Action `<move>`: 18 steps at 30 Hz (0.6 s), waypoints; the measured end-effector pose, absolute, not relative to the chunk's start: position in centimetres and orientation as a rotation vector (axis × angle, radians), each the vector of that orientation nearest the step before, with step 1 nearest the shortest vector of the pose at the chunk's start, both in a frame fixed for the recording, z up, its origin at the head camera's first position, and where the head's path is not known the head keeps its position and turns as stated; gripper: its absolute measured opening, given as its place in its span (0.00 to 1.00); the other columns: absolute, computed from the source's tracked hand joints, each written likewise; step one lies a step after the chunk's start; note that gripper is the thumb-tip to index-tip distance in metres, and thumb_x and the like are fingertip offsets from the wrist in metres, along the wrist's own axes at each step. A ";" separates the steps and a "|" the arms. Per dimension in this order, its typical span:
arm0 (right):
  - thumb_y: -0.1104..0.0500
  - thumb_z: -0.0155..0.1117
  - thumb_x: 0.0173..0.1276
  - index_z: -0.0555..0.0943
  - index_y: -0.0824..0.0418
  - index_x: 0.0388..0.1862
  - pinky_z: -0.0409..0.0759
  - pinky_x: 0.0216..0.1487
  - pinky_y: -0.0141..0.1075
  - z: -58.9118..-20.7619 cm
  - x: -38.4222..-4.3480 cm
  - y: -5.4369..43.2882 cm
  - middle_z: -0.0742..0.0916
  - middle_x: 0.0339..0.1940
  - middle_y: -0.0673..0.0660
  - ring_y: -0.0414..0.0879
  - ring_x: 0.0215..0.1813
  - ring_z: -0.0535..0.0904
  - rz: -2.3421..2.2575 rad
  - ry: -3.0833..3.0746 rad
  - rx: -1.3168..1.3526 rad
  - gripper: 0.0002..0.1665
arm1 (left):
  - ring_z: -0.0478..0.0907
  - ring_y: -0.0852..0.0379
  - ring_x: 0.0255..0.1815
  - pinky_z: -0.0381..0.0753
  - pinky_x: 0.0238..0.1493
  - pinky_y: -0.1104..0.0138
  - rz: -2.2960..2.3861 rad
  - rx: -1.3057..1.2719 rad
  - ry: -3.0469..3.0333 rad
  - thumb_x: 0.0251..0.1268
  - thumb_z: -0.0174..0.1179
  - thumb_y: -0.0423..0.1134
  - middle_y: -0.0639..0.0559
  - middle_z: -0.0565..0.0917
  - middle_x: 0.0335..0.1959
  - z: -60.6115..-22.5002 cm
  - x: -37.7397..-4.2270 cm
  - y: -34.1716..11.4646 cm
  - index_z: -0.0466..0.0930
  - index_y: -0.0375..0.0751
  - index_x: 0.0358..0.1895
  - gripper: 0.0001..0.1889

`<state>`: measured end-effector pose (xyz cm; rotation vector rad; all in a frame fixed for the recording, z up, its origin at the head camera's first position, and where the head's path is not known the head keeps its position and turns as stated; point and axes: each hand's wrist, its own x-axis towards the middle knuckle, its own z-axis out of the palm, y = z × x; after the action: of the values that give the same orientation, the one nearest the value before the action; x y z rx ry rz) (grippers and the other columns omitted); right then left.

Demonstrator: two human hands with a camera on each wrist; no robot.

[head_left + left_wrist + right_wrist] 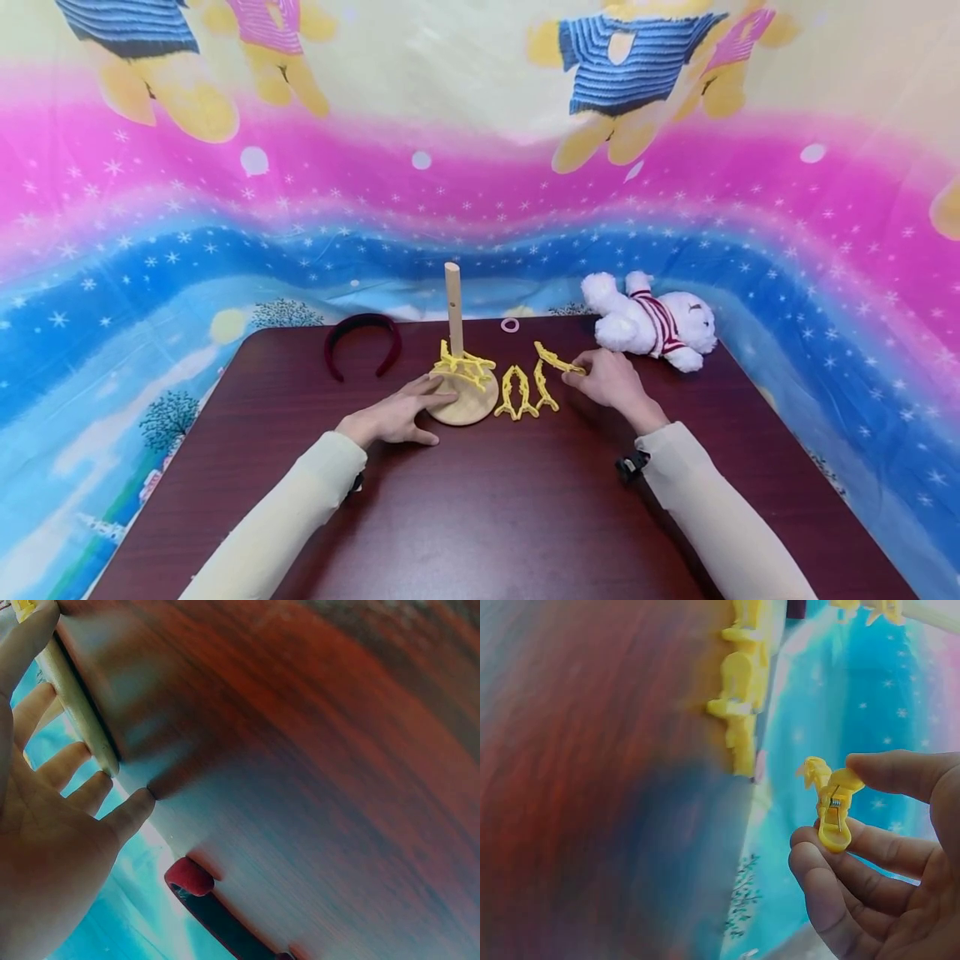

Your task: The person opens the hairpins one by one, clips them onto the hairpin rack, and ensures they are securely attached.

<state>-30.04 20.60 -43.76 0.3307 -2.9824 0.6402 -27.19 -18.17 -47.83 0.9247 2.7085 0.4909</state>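
My right hand (609, 379) pinches a yellow spring clip (553, 358) between thumb and fingers, a little above the table. The right wrist view shows the metal spring between its two grip ends. More yellow clips (523, 400) lie in a row on the table, left of that hand. A wooden stand has a round base (467, 410) and an upright post (453, 308). Around the foot of the post are several yellow clips (467, 363). My left hand (392, 414) rests with spread fingers at the base's left side; its fingertips (101, 780) are at the disc's edge.
A dark red headband (330, 346) lies behind the left hand. Near the back edge is a small pink ring (510, 325). A white plush bear (637, 321) in a striped top lies at the back right. A printed cloth (480, 183) hangs behind the brown table (495, 517).
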 end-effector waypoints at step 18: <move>0.45 0.71 0.62 0.89 0.56 0.42 0.79 0.40 0.46 -40.8 -28.4 17.7 0.91 0.35 0.53 0.47 0.35 0.83 0.649 -2.840 0.537 0.17 | 0.42 0.39 0.83 0.58 0.76 0.44 0.487 0.919 2.704 0.59 0.72 0.51 0.42 0.51 0.82 -47.6 -27.1 -18.1 0.64 0.56 0.76 0.41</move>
<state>-28.43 17.67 -40.78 0.5373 -2.8397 0.6487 -27.10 -18.09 -47.63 0.9191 2.7044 0.4870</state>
